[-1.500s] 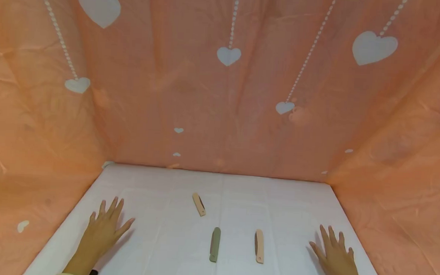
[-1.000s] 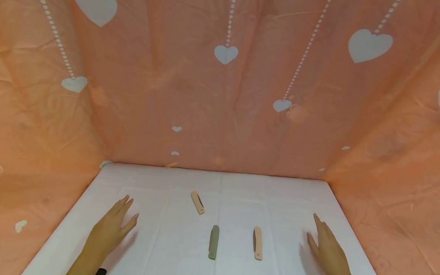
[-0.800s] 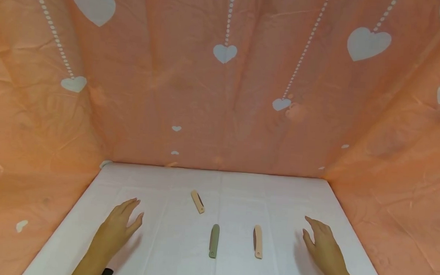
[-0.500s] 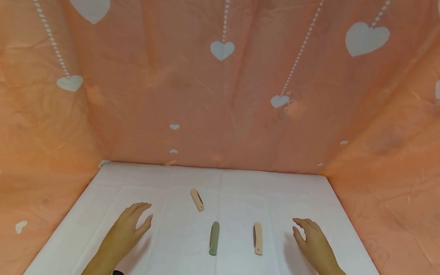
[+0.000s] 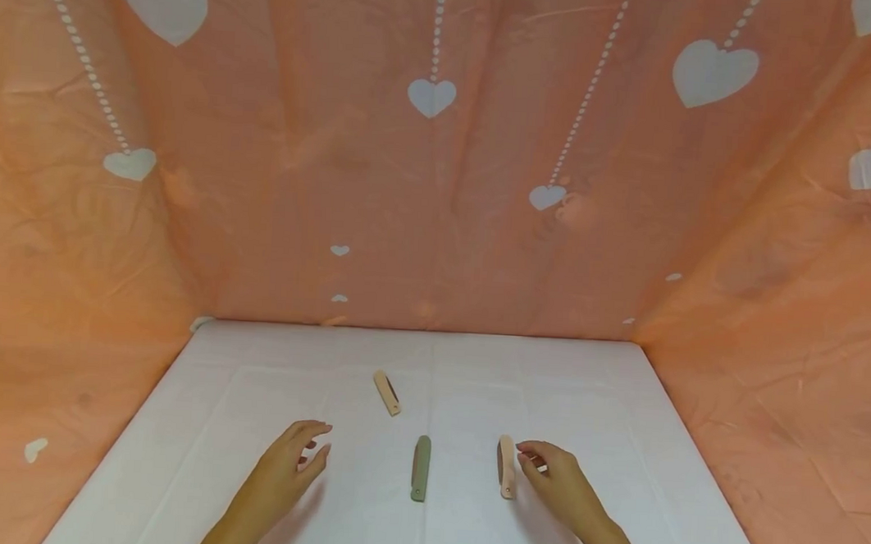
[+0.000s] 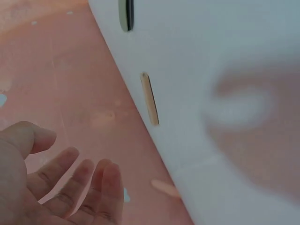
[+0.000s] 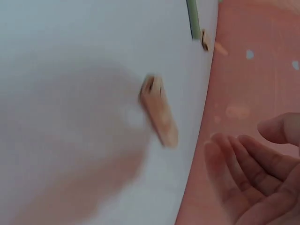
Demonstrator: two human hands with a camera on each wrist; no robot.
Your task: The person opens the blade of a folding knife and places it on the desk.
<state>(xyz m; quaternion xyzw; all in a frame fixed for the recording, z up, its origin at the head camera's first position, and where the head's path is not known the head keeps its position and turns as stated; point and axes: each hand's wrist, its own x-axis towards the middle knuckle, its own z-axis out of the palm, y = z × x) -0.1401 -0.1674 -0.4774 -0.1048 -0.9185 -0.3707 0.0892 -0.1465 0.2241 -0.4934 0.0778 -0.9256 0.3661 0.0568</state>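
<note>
Your right hand (image 5: 558, 480) has its fingers loosely bent, thumb parted from them, and the pink folding knife (image 5: 507, 473) lies at nine o'clock, just beside the fingertips but ungripped. Your left hand (image 5: 286, 468), also loosely curved and holding nothing, has the green folding knife (image 5: 421, 468) at three o'clock and the tan folding knife (image 5: 385, 393) toward two. The white table (image 5: 585, 387) stretches on to the orange cloth (image 5: 380, 203) at twelve, with side edges well outside both hands.

By the right fingertips (image 5: 530, 446), the peach folding knife (image 5: 506, 469) looks like matt plastic, likewise the green folding knife (image 5: 421, 468) left of them. Below, the white cover (image 5: 289, 387) is faintly creased; beyond, the orange sheeting (image 5: 481, 241) wrinkled, faintly glossy.
</note>
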